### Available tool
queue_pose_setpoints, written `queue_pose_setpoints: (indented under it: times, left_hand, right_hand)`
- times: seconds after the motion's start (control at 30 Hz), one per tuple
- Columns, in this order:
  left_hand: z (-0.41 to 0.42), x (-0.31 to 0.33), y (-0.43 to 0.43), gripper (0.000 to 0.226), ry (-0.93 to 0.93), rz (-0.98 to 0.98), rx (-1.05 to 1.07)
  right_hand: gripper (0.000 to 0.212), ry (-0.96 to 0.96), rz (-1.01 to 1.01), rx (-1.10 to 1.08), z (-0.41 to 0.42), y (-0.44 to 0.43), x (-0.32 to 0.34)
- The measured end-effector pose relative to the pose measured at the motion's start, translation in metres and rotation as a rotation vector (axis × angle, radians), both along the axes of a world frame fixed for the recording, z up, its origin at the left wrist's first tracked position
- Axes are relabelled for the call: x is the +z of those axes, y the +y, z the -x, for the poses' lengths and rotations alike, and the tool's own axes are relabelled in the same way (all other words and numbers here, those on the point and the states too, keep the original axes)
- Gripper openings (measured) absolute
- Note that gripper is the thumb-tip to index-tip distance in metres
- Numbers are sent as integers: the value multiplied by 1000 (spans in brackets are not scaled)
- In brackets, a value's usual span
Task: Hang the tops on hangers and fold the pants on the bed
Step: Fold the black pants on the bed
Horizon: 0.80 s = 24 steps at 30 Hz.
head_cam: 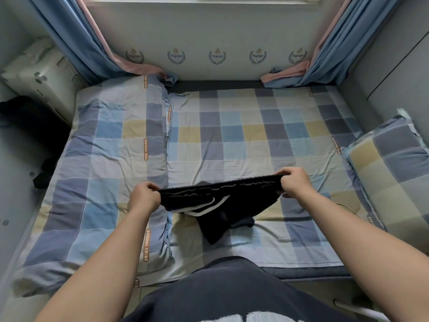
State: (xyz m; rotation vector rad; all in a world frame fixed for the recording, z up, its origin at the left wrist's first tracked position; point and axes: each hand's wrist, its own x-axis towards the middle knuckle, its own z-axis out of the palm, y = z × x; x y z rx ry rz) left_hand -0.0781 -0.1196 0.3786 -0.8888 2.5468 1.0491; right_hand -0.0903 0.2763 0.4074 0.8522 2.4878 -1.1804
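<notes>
Where legible in the head view, reads "Voyager" beneath a small ship inside a laurel wreath, printed five times in a row along the pale wall panel [217, 56] behind the bed [308, 273]. Seems to read "BEAUTIFUL THING" in white capitals on orange tabs, set along the edge of the folded quilt [104, 159] on the bed's left half and again along the right edge of the checked sheet [232, 135]. Shows a fragment of white print on the person's dark top [232, 293] at the bottom edge, too cropped to read.

Held up above the sheet, near the front of the bed and about midway across: black pants [216, 201], short in the leg by the look. Stretched taut and level at the waistband between both hands. Marked with thin white wavy lines running across just under the band, and with a broader white curved stripe lower on the left. Sags below into a crumpled dark bunch, with the lower cloth on the sheet. Gripped at the band's left end by the left hand [144, 196], fingers curled closed around the cloth; pinched at the right end by the right hand [294, 184], thumb and curled fingers closed on the band.

Matching checked pillow [390, 163] at the right edge, blue and pink curtains [76, 43] in both far corners, dark clothes [21, 117] heaped off the bed's left side.
</notes>
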Motion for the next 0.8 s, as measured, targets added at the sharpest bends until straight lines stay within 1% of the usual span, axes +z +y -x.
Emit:
queue_pose_setpoints:
  times: [0.07, 0.13, 0.17, 0.23, 0.3, 0.33, 0.37, 0.4, 0.43, 0.47, 0.53, 0.57, 0.6, 0.63, 0.67, 0.73, 0.77, 0.8]
  left_hand:
    - [-2, -4, 1, 32, 11, -268, 171]
    - [-3, 0, 3, 35, 53, -536, 338]
    - [-2, 2, 3, 37, 80, -631, 383]
    - [3, 10, 1, 35, 150, -788, 415]
    - [11, 21, -1, 26, 289, -919, 416]
    - [17, 28, -1, 23, 380, -971, 398]
    - [24, 37, 0, 28, 463, -978, 346]
    - [31, 46, 3, 34, 528, -926, 259]
    - [40, 57, 7, 38, 576, -803, 155]
    - [48, 68, 11, 39, 619, -643, 54]
    - [66, 91, 15, 33, 733, -329, -72]
    - [76, 104, 15, 25, 807, -209, -82]
    - [86, 118, 13, 18, 876, -116, -77]
    - [98, 136, 12, 14, 940, -50, -72]
    - [109, 153, 11, 16, 994, 10, -81]
    - [127, 187, 8, 20, 1096, 94, -120]
    - [137, 214, 9, 20, 1150, 135, -134]
    - [144, 225, 7, 21, 1158, 191, -148]
  right_hand:
    - [41, -42, 264, -169, -3, -2, -1]
    - [34, -64, 406, -223, -6, -2, 0]
    - [29, -60, 464, -243, -7, -1, 3]
    - [21, -15, 606, -277, -4, 1, 11]
    - [16, 59, 760, -227, 4, 5, 22]
    - [20, 108, 825, -182, 9, 7, 29]
    - [28, 153, 866, -139, 15, 7, 38]
    - [37, 192, 875, -88, 21, 7, 47]
    - [42, 236, 825, -28, 28, 5, 58]
    - [43, 292, 705, 33, 35, 3, 69]
    - [39, 427, 386, 100, 50, -2, 95]
    - [32, 492, 294, 87, 59, -3, 111]
    - [22, 563, 256, 70, 67, -4, 127]
    - [14, 632, 204, 71, 76, -4, 146]
    - [10, 708, 123, 86, 86, -3, 165]
    - [3, 848, -106, 132, 99, 3, 202]
    - [3, 915, -198, 152, 107, 6, 230]
    - [7, 933, -271, 181, 113, 8, 242]
